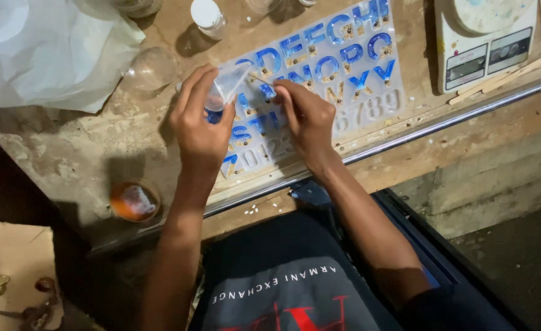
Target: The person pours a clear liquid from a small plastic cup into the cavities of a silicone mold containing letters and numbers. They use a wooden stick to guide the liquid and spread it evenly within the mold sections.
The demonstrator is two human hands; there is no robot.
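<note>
A: How much of the letter mould is filled?

B: I'd judge most of the letters are done. The far rows and the near-left letters hold blue resin with gold flecks. The digit cavities along the near edge and at the right end look pale and empty, so those seem to be what is left.

A: And the hands?

B: The left hand holds a small clear cup tilted over the mould's left part, fingers curled around it, blue liquid showing low in it. The right hand has its fingers pinched on a thin stick whose tip meets the cup's lip.

A: Anything else nearby?

B: A scale sits far right on the surface, an amber-filled cup near left.
</note>
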